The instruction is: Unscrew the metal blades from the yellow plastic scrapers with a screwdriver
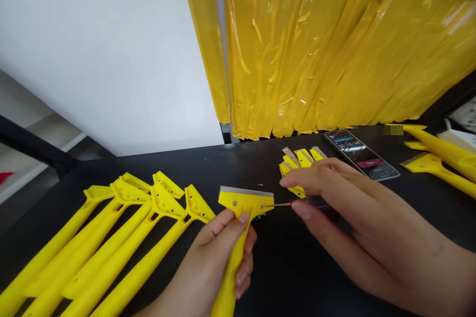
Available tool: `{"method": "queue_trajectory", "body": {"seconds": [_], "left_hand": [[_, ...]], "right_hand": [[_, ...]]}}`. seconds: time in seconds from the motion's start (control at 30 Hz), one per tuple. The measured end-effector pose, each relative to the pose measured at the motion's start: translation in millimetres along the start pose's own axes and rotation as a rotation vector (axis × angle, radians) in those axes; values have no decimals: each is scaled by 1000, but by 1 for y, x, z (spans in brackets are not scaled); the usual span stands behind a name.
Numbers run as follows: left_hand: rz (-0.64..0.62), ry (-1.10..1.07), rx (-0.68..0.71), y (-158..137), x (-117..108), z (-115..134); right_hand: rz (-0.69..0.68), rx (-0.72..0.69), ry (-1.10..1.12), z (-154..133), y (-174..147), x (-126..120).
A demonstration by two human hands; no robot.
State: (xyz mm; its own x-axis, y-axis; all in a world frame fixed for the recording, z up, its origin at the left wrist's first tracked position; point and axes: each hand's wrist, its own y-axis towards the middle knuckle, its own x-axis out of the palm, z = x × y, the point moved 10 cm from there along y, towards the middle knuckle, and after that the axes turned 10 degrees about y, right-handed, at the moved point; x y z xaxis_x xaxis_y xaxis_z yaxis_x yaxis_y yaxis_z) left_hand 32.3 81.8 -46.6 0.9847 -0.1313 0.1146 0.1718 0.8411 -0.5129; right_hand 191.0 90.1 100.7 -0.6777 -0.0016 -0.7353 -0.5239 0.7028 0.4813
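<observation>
My left hand [226,247] is wrapped round a yellow scraper [245,204] just below its wide head, which carries a metal blade along the top edge. Two screws show in the head. My right hand [357,223] grips a screwdriver [280,204], its handle mostly hidden by the fingers. The thin shaft points left, and its tip meets the right-hand screw of the head. Beyond the scraper a loose screw [260,184] lies on the dark table. More small screws [261,216] are partly hidden behind the scraper head.
Several yellow scraper handles [137,228] lie side by side at the left. Small yellow head plates [305,158] are piled behind my right hand. A phone [362,154] rests near the back, with finished-looking scrapers [427,162] at the right. Yellow plastic sheeting [316,49] hangs behind the table [178,161].
</observation>
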Motion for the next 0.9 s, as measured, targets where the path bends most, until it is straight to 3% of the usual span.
{"method": "queue_trajectory", "body": {"seconds": [0.63, 0.9], "left_hand": [[1, -32, -12, 0, 0, -2], [-7, -42, -9, -1, 0, -3]], "right_hand": [[-10, -77, -8, -7, 6, 1], [-3, -20, -26, 1, 6, 3]]}}
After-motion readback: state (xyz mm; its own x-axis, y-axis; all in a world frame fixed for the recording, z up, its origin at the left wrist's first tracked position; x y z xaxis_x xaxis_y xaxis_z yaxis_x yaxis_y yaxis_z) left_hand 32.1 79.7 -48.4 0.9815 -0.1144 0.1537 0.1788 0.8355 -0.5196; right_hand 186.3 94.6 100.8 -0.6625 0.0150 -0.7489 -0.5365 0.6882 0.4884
